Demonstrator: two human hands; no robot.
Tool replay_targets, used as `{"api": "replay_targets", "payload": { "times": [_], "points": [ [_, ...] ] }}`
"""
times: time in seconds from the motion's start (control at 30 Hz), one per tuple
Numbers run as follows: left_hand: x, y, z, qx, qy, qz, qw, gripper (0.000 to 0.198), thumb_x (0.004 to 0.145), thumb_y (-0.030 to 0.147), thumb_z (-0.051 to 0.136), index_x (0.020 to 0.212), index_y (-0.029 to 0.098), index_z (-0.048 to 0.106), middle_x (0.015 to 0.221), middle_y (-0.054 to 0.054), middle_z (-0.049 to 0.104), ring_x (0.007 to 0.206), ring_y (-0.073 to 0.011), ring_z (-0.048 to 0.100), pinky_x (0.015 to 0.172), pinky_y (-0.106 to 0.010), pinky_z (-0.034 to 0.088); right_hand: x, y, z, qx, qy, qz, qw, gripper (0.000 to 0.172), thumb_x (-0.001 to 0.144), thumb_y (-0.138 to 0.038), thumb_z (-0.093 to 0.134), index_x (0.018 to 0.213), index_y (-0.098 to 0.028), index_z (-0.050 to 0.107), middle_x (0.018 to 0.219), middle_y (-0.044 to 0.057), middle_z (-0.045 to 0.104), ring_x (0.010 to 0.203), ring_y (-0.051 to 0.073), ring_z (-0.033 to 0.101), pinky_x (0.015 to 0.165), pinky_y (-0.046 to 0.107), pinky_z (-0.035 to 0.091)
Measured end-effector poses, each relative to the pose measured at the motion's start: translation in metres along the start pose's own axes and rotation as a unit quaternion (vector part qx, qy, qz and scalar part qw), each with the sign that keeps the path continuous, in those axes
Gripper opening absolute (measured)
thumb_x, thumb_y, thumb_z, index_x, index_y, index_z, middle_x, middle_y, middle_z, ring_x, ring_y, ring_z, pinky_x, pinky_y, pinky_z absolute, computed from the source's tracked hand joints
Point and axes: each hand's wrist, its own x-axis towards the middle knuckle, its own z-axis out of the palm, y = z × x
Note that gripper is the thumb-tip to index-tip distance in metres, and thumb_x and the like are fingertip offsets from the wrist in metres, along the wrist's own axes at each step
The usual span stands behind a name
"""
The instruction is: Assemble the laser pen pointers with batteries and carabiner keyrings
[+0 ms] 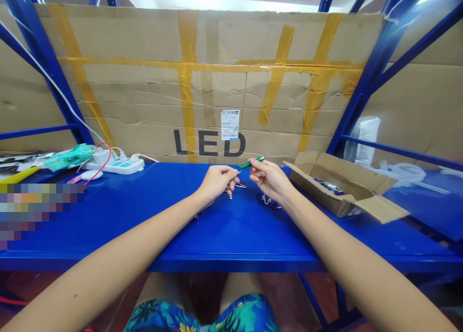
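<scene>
Forearms reached over the desk; left hand pinched at the green tube's left end, right hand its body; light, steady fingertips seemed best.

Bare blue table stretches left of the left hand, giving a hand room to pass until the power strip at the far left. Tall cardboard walls off the far side. To the right, the open box blocks the way, and clips lie near the right hand.
</scene>
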Motion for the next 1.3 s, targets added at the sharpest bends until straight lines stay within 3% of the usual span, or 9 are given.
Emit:
{"api": "replay_targets", "payload": {
  "times": [0.1, 0.2, 0.33, 0.43, 0.63, 0.77, 0.87, 1.13, 1.3],
  "points": [
    [-0.003, 0.002, 0.002, 0.036, -0.038, -0.009, 0.999, 0.021, 0.088, 0.025, 0.059, 0.073, 0.011, 0.064, 0.06, -0.004, 0.064, 0.044, -0.0091, 0.053, 0.045, -0.024, 0.043, 0.001, -0.002, 0.0, -0.001, 0.009, -0.024, 1.0, 0.024, 0.07, -0.031, 0.079, 0.079, -0.018, 0.06, 0.07, -0.001, 0.058, 0.061, 0.01, 0.05, 0.054, 0.024, 0.041],
    [-0.003, 0.006, 0.002, 0.067, -0.006, 0.047, 0.997, 0.02, 0.085, 0.028, 0.061, 0.077, 0.012, 0.067, 0.075, -0.008, 0.071, 0.06, -0.0113, 0.061, 0.056, -0.024, 0.047, -0.001, -0.007, 0.0, -0.02, 0.015, -0.028, 0.999, 0.03, 0.076, -0.041, 0.074, 0.077, -0.021, 0.051, 0.068, 0.0, 0.06, 0.066, 0.014, 0.059, 0.06, 0.028, 0.046],
    [0.004, 0.007, -0.008, -0.018, 0.075, 0.111, 0.991, 0.03, 0.089, 0.038, 0.054, 0.085, 0.013, 0.069, 0.087, -0.01, 0.073, 0.08, -0.0163, 0.065, 0.071, -0.028, 0.049, -0.005, -0.013, 0.0, -0.127, 0.003, -0.025, 0.992, 0.035, 0.077, -0.041, 0.073, 0.072, -0.022, 0.044, 0.047, -0.009, 0.035, 0.041, 0.009, 0.039, 0.042, 0.024, 0.033],
    [0.01, 0.006, -0.018, -0.135, 0.068, 0.081, 0.985, 0.043, 0.09, 0.049, 0.047, 0.088, 0.013, 0.07, 0.091, -0.012, 0.073, 0.084, -0.0201, 0.067, 0.074, -0.031, 0.048, -0.009, -0.013, 0.002, -0.207, -0.044, 0.015, 0.977, 0.025, 0.083, -0.04, 0.066, 0.076, -0.019, 0.054, 0.048, -0.01, 0.024, 0.04, 0.006, 0.021, 0.038, 0.022, 0.02],
    [0.015, 0.004, -0.029, -0.249, 0.022, 0.017, 0.968, 0.061, 0.089, 0.062, 0.038, 0.094, 0.012, 0.071, 0.104, -0.017, 0.072, 0.099, -0.0278, 0.066, 0.081, -0.038, 0.048, -0.012, -0.008, 0.005, -0.25, -0.097, 0.085, 0.96, 0.019, 0.086, -0.028, 0.054, 0.071, -0.016, 0.056, 0.056, -0.007, 0.021, 0.047, 0.006, 0.016, 0.043, 0.024, 0.011],
    [0.013, 0.003, -0.029, -0.276, -0.027, 0.0, 0.961, 0.065, 0.088, 0.065, 0.036, 0.101, 0.011, 0.069, 0.112, -0.017, 0.07, 0.112, -0.0314, 0.061, 0.089, -0.042, 0.047, -0.014, -0.008, 0.005, -0.265, -0.104, 0.081, 0.955, 0.026, 0.085, -0.025, 0.055, 0.062, -0.019, 0.045, 0.057, -0.006, 0.021, 0.048, 0.007, 0.016, 0.046, 0.025, 0.01],
    [0.012, 0.003, -0.029, -0.282, -0.049, -0.004, 0.958, 0.066, 0.088, 0.066, 0.035, 0.103, 0.011, 0.069, 0.113, -0.017, 0.069, 0.115, -0.0316, 0.06, 0.093, -0.042, 0.045, -0.014, -0.007, 0.004, -0.258, -0.126, 0.09, 0.954, 0.017, 0.084, -0.025, 0.054, 0.068, -0.018, 0.052, 0.058, -0.005, 0.027, 0.049, 0.008, 0.021, 0.046, 0.025, 0.013],
    [0.012, 0.002, -0.029, -0.283, -0.061, -0.004, 0.957, 0.067, 0.088, 0.067, 0.033, 0.101, 0.012, 0.069, 0.111, -0.015, 0.071, 0.115, -0.0309, 0.06, 0.096, -0.042, 0.043, -0.01, -0.005, 0.001, -0.321, -0.088, 0.072, 0.94, 0.01, 0.081, -0.02, 0.051, 0.074, -0.017, 0.057, 0.053, -0.006, 0.027, 0.047, 0.008, 0.022, 0.045, 0.026, 0.015],
    [0.012, 0.003, -0.028, -0.282, -0.058, -0.007, 0.958, 0.068, 0.089, 0.066, 0.032, 0.101, 0.011, 0.07, 0.111, -0.016, 0.071, 0.114, -0.0302, 0.06, 0.098, -0.042, 0.042, -0.009, -0.003, -0.001, -0.334, -0.112, 0.064, 0.934, 0.015, 0.082, -0.023, 0.05, 0.068, -0.019, 0.049, 0.055, -0.006, 0.027, 0.046, 0.008, 0.023, 0.045, 0.026, 0.015]
  ]
}}
